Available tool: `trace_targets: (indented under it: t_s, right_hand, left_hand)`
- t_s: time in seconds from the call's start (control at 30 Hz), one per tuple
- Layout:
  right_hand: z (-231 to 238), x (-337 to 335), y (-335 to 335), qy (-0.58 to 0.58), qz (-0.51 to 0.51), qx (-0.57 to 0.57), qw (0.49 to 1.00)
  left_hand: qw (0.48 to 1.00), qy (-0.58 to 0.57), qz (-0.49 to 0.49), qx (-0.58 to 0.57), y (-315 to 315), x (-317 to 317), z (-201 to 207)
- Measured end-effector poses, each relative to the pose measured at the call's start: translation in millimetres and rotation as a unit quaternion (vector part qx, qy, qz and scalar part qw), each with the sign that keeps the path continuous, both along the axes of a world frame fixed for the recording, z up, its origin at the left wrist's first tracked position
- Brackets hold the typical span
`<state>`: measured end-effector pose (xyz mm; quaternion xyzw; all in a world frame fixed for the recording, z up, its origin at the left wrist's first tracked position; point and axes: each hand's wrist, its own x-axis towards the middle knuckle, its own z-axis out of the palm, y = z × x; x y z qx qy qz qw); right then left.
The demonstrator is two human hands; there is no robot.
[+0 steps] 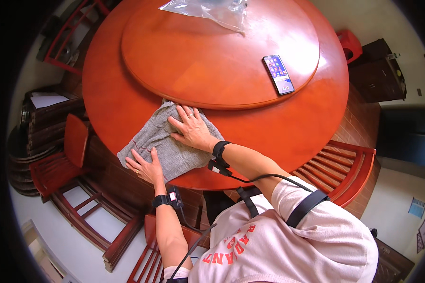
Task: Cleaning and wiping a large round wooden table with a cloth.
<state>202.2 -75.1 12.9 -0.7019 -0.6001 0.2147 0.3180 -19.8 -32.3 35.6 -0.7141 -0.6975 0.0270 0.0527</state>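
The left hand [146,169] and right hand [192,128] lie apart, fingers spread, on a gray cloth [157,129] left of centre, between the table's [269,141] lower rim and the turntable's [198,61] edge. Red tabletop stretches rightward; the turntable bears a lit phone [278,74], upper right, and a clear bag [212,10], contents unclear, at top. Red lettering crosses the pale shirt [316,240], bottom.
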Motion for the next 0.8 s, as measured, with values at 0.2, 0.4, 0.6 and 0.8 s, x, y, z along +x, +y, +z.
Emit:
trace_targets:
  t_s: [0.2,0.4,0.6,0.8]
  right_hand:
    - [-9,12,19,-0.024,0.016,0.047,0.998]
    - [0,15,-32,-0.013,0.046,0.047,0.998]
    - [8,22,-83,-0.031,0.093,-0.007,0.995]
    - [13,-2,-80,-0.017,0.084,-0.052,0.995]
  left_hand:
    - [0.997,-0.048,0.001,0.065,20,13,-22]
    - [0.97,-0.225,0.096,0.018,-31,23,-23]
    - [0.918,-0.314,0.21,-0.122,-64,29,6]
    - [0.908,-0.289,0.3,-0.051,-55,50,-6]
